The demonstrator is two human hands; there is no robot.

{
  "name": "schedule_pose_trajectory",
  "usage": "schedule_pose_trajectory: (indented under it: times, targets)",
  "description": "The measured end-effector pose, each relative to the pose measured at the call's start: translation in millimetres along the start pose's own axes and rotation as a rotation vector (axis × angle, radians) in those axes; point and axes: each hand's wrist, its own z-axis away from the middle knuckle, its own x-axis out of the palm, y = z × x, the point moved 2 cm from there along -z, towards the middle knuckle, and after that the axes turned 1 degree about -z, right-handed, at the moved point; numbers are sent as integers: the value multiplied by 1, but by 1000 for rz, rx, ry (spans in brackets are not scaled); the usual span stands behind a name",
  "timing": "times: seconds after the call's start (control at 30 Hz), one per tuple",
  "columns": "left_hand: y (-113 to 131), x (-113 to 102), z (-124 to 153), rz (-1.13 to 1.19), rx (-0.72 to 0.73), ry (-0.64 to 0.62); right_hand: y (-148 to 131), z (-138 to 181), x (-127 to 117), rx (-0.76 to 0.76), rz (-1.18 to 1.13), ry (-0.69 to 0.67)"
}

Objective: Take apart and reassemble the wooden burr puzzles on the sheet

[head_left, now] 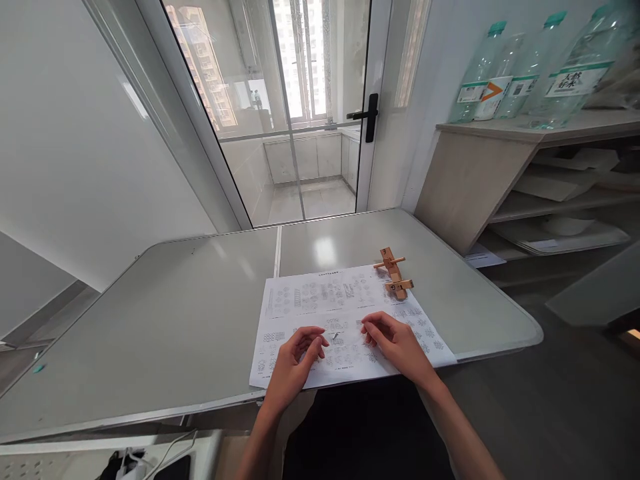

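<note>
White printed paper sheet (295,320): flat on the grey smooth-topped desk (200,320), beneath both hands.
Brown wooden block-and-rod assembly (393,271): on the sheet, between 1 and 2 o'clock of its centre.
Left bare hand (292,363): 8 o'clock; fingers loosely curled, thumb apart, nothing seen gripped.
Right bare hand (399,343): 4 o'clock; fingertips narrow; contents cannot be told.
Sheet handling: judged best with light wrists, fingers clear of print.

Paper sheet (310,319) with illegibly small print (349,291), forearms (267,419) cropped below.
</note>
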Motion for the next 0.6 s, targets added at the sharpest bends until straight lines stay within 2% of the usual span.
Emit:
schedule_pose_trajectory:
  times: [0.13, 0.23, 0.33, 0.4, 0.5, 0.6]
  targets:
    - [3, 0, 1, 5, -3, 2, -3, -1, -1, -6, 11, -24]
    - [3, -1, 2, 17, -4, -3, -10, -9, -15, -36, 95, 5]
    - [3, -1, 3, 26, 9, -5, -18, -28, -48, -67, 264, 119]
    - [2, -2, 3, 28, 13, -1, -21, -47, -76, -68, 362, 240]
    - [3, -2, 4, 25, 10, -3, -19, -78, -113, 48, 430, 433]
    - [2, -2, 5, 18, 6, -3, -12, -107, -133, 135, 403, 497]
